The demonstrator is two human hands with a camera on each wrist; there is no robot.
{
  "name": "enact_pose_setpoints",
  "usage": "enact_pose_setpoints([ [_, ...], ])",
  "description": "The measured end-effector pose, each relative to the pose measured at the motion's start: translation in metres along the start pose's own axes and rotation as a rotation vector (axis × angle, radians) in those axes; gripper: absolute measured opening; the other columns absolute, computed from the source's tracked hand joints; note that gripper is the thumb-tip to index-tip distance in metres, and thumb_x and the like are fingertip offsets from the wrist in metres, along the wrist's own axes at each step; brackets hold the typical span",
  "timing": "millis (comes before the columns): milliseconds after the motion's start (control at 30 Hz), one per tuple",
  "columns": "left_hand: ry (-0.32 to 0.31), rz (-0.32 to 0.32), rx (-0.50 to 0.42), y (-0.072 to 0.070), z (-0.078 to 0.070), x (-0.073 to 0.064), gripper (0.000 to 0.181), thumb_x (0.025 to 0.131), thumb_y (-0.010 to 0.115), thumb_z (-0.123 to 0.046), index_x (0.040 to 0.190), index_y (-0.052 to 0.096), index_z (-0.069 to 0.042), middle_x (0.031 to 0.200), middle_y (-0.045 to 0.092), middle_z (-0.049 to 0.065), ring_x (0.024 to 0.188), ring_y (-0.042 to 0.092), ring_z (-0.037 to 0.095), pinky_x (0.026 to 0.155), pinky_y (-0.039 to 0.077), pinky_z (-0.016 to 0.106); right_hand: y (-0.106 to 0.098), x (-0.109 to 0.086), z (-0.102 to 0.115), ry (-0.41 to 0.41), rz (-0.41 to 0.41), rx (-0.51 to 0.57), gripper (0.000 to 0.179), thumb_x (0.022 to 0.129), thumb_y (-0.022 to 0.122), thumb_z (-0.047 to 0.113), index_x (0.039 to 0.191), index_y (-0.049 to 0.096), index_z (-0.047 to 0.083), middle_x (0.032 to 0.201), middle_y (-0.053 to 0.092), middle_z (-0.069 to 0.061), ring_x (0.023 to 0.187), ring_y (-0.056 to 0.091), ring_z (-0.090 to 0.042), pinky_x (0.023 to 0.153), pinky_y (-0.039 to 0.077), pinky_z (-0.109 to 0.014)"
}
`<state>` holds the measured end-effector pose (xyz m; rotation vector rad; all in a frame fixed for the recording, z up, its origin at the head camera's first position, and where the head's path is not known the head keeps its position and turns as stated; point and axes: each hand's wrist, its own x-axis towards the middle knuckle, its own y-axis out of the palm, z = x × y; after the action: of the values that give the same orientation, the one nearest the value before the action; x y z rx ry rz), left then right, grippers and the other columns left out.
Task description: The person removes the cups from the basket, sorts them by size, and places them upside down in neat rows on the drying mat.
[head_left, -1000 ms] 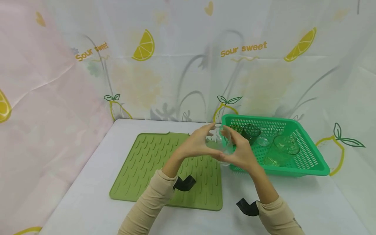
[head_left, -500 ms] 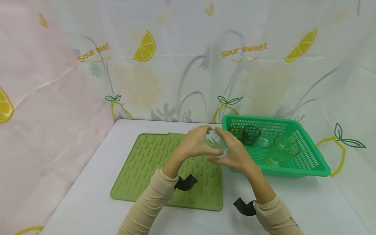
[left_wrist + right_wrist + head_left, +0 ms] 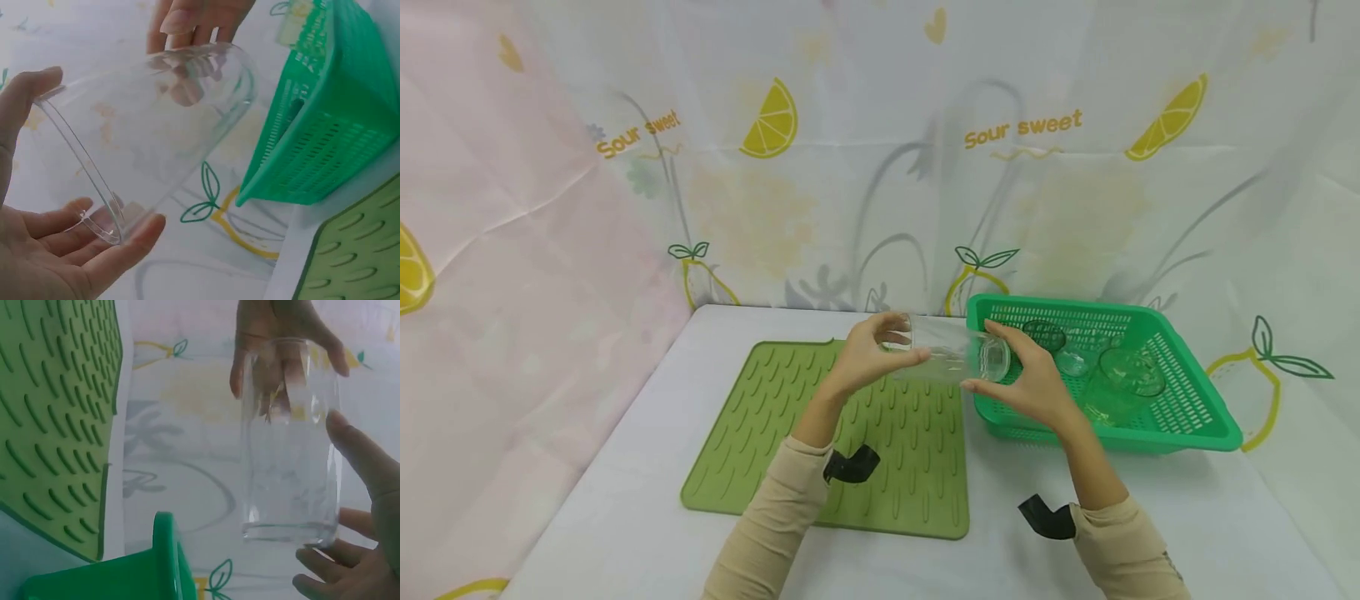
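A clear drinking glass lies on its side in the air, over the right part of the green mat. My left hand holds it around the open rim, thumb on one side and fingers on the other, as the left wrist view shows of the glass. At the thick base end is my right hand, its thumb against the wall and its fingers close around the bottom edge of the glass in the right wrist view.
Right of the mat stands a green plastic basket holding a dark cup, a small clear glass piece and a large clear vessel. Behind the white table hangs a lemon-print curtain.
The glass has turned from tilted to lying sideways. My hands, close together before, have moved apart, the left to its rim and the right to its base.
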<state>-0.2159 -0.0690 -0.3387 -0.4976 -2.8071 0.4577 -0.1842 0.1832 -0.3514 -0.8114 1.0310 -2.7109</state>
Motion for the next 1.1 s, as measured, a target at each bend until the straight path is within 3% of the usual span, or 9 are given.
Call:
enact_pose_setpoints([
  [167,-0.068,-0.062,-0.224,0.001,0.017,0.0,0.065,0.084,0.069,-0.018,0.139,0.039,-0.002,0.134,0.049,0.015,0.122,0.05,0.028,0.098,0.047,0.041,-0.008,0.009,-0.019,0.112,0.049,0.236,0.073,0.082,0.073,0.011,0.144,0.035,0.002,0.146,0.036,-0.02,0.133,0.036,-0.037,0.107,0.037,-0.046],
  [233,-0.084,-0.082,-0.305,0.003,0.024,0.002,0.066,0.084,0.068,-0.016,0.14,0.037,0.0,0.136,0.047,0.018,0.125,0.048,0.029,0.098,0.047,0.04,-0.01,0.014,-0.024,0.158,0.076,0.346,0.07,0.085,0.069,0.007,0.145,0.033,0.003,0.144,0.038,-0.021,0.129,0.041,-0.038,0.101,0.044,-0.035],
  [333,-0.102,-0.088,-0.424,0.006,0.033,0.004,0.068,0.085,0.066,-0.012,0.142,0.032,0.004,0.139,0.043,0.021,0.125,0.047,0.033,0.097,0.048,0.037,-0.011,0.019,-0.03,0.217,0.111,0.421,0.066,0.089,0.065,0.011,0.146,0.031,0.006,0.14,0.041,-0.022,0.123,0.047,-0.04,0.09,0.051,-0.027],
  [433,-0.11,-0.084,-0.501,0.008,0.04,0.008,0.068,0.086,0.064,-0.008,0.142,0.029,0.006,0.141,0.04,0.023,0.123,0.048,0.035,0.096,0.049,0.034,-0.009,0.024,-0.036,0.255,0.147,0.454,0.063,0.092,0.062,0.016,0.147,0.032,0.009,0.139,0.042,-0.022,0.122,0.048,-0.038,0.09,0.051,-0.035],
  [567,-0.101,-0.074,-0.522,0.01,0.048,0.011,0.066,0.087,0.062,-0.006,0.143,0.028,0.005,0.142,0.038,0.023,0.121,0.05,0.036,0.096,0.049,0.033,-0.005,0.031,-0.043,0.263,0.187,0.474,0.058,0.093,0.061,0.018,0.144,0.036,0.008,0.139,0.044,-0.019,0.113,0.057,-0.028,0.092,0.049,-0.047],
  [700,-0.086,-0.077,-0.518,0.009,0.052,0.013,0.067,0.089,0.06,-0.01,0.145,0.026,0.003,0.145,0.034,0.022,0.125,0.047,0.035,0.1,0.045,0.034,-0.001,0.037,-0.047,0.28,0.214,0.444,0.055,0.093,0.06,0.024,0.141,0.04,0.008,0.137,0.045,-0.017,0.101,0.06,-0.013,0.086,0.051,-0.039],
  [833,-0.092,-0.075,-0.468,0.005,0.057,0.009,0.072,0.089,0.062,-0.016,0.148,0.022,-0.004,0.151,0.027,0.018,0.132,0.039,0.033,0.106,0.039,0.041,0.002,0.044,-0.05,0.32,0.211,0.453,0.055,0.092,0.061,0.026,0.139,0.041,0.005,0.132,0.049,-0.019,0.101,0.06,-0.015,0.089,0.049,-0.039],
  [967,-0.137,-0.125,-0.261,0.002,0.063,-0.007,0.079,0.086,0.069,-0.023,0.149,0.023,-0.01,0.15,0.03,0.017,0.133,0.036,0.034,0.105,0.038,0.05,0.004,0.053,-0.052,0.363,0.207,0.462,0.057,0.091,0.063,0.024,0.138,0.039,0.002,0.131,0.045,-0.023,0.105,0.059,-0.031,0.095,0.046,-0.048],
  [1100,-0.144,-0.167,-0.066,0.0,0.078,-0.034,0.076,0.083,0.073,-0.018,0.144,0.032,-0.003,0.141,0.039,0.024,0.128,0.039,0.042,0.099,0.041,0.055,0.002,0.062,-0.052,0.392,0.205,0.326,0.063,0.088,0.066,0.032,0.139,0.04,0.004,0.138,0.04,-0.023,0.119,0.047,-0.037,0.094,0.043,-0.054],
])
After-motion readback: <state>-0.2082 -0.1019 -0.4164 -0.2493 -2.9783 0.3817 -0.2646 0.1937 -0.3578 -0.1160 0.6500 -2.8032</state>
